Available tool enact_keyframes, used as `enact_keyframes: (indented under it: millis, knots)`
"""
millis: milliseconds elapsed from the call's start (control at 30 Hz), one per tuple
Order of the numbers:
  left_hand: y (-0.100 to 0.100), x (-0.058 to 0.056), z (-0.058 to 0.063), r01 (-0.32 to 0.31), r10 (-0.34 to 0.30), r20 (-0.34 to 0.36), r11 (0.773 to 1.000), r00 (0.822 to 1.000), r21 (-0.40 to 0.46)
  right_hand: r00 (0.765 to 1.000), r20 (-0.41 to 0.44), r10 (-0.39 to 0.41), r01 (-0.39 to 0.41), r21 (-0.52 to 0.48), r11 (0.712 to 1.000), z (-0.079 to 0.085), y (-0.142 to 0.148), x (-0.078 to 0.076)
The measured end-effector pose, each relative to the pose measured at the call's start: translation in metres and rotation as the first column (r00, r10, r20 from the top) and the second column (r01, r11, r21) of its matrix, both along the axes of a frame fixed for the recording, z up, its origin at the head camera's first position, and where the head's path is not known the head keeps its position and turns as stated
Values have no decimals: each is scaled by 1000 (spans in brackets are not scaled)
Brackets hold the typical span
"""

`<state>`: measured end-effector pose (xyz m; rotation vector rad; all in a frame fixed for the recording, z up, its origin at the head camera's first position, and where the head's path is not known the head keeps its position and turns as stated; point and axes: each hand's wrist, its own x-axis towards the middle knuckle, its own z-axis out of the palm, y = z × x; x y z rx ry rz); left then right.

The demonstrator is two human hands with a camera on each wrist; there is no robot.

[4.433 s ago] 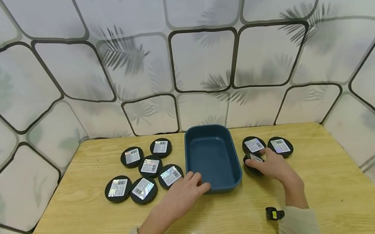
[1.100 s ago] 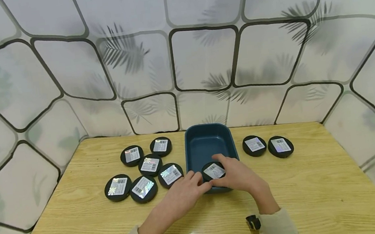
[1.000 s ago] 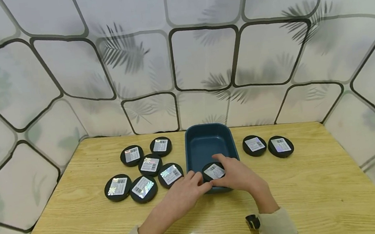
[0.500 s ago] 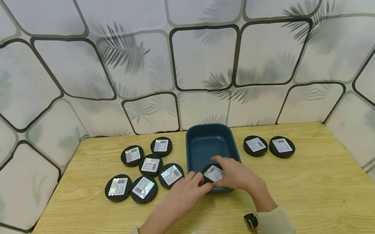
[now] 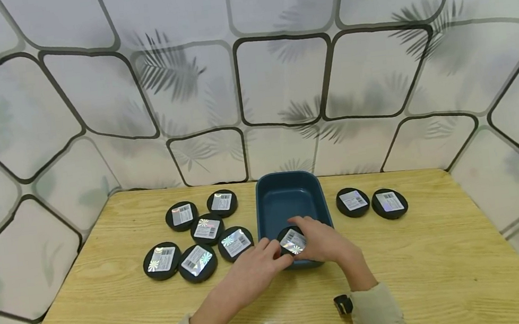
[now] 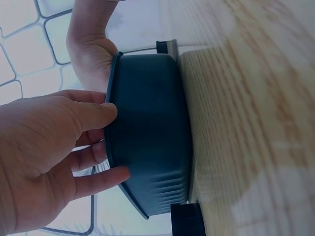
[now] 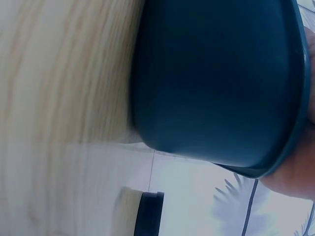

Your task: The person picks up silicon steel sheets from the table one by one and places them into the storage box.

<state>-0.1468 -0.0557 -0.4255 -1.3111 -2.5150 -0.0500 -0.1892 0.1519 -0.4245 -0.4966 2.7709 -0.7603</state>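
A dark blue rectangular bin (image 5: pixel 288 204) stands on the wooden table. My left hand (image 5: pixel 255 270) pinches its near rim; in the left wrist view the thumb of that left hand (image 6: pixel 47 152) presses the bin's outer wall (image 6: pixel 147 113) and other fingers reach over the rim. At the near end, my right hand (image 5: pixel 323 241) grips a round flat black puck-like container (image 5: pixel 292 240), label up, inside the bin's outline. The right wrist view shows mostly the bin's outside (image 7: pixel 216 83), with part of the right hand (image 7: pixel 290 169) behind its rim and the container hidden.
Left of the bin lie several similar black round containers (image 5: pixel 207 229) with white barcode labels, some with a shiny sticker. Two more, a nearer-to-bin container (image 5: pixel 353 202) and an outer container (image 5: pixel 389 203), lie to its right. A patterned curtain (image 5: pixel 279 85) rises behind the table (image 5: pixel 435 270).
The right hand has brought one black container from the table right of the bin to the bin's near end, then shifted it slightly left. The left hand stays at the rim.
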Motion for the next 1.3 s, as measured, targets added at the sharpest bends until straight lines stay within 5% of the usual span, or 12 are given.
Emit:
enact_keyframes:
  millis: [233,1300]
  knots:
    - [0,0,-1,10,-10,-46,1000,999,10,1000,-15,7,-7,4,1000,-1,-1,0]
    - [0,-1,0,13,-13,-19,1000,1000,3,997,68,38,-31,-99,995,-2,5,-3]
